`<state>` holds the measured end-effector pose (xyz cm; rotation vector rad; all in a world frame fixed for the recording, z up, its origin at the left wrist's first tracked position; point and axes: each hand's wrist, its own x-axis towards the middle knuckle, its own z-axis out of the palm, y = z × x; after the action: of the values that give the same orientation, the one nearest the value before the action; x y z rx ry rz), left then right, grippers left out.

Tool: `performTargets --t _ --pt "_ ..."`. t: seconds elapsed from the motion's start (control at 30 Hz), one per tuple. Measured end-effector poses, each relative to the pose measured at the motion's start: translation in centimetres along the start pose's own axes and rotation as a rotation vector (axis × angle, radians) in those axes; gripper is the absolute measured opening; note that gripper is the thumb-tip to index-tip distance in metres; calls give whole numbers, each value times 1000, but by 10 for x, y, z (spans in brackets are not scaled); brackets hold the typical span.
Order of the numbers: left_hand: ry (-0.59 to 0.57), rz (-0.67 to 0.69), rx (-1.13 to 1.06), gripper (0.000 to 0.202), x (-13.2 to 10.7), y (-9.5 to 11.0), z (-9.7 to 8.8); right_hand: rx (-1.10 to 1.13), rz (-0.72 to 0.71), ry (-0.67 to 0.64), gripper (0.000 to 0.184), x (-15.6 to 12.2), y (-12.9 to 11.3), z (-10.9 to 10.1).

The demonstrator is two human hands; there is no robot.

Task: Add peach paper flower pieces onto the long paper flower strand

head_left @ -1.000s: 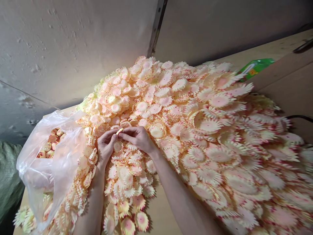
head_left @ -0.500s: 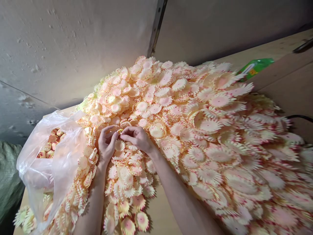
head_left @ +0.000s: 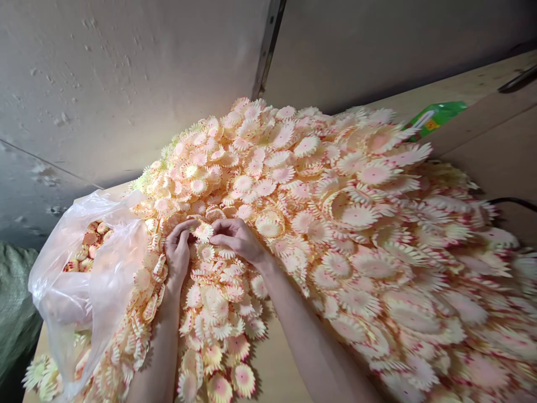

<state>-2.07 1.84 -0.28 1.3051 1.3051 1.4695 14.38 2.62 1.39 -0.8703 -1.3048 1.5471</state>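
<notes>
Between my two hands is a small cream artificial flower piece (head_left: 203, 232) with a notched, petal-like edge, facing me. My left hand (head_left: 178, 249) is curled, with its fingertips at the left edge of this piece. From the other side, my right hand (head_left: 235, 238) pinches at the right edge with thumb and forefinger. Below and behind the hands spreads a large heap of similar flower pieces (head_left: 268, 187), cream and pale pink with red-tinged rims. Some fingertips are partly hidden behind the held piece.
A clear plastic bag (head_left: 119, 268) stands at the left, with rolled cream-and-red bundles (head_left: 90, 246) inside. Bare tabletop (head_left: 274, 364) shows between my forearms. A green packet (head_left: 440, 117) lies at the back right, and a dark green sack (head_left: 14, 302) sits at the far left.
The flower piece between my hands has turned and opened out flat towards me; before, it was mostly hidden by my fingers. My hands have drawn slightly apart.
</notes>
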Motion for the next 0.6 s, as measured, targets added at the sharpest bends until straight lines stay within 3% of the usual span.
performTargets --t 0.13,0.33,0.43,0.6 --pt "27 -123 -147 26 -1 -2 3 7 -24 -13 17 1 -1 1" --pt "162 -141 -118 32 3 -6 9 54 -134 -127 12 -4 -4 -4" --pt "159 -112 -98 32 4 -4 9 74 -135 -182 13 -6 -3 -6" --pt "66 -30 -105 39 -1 1 7 50 -83 -39 31 -3 1 -3"
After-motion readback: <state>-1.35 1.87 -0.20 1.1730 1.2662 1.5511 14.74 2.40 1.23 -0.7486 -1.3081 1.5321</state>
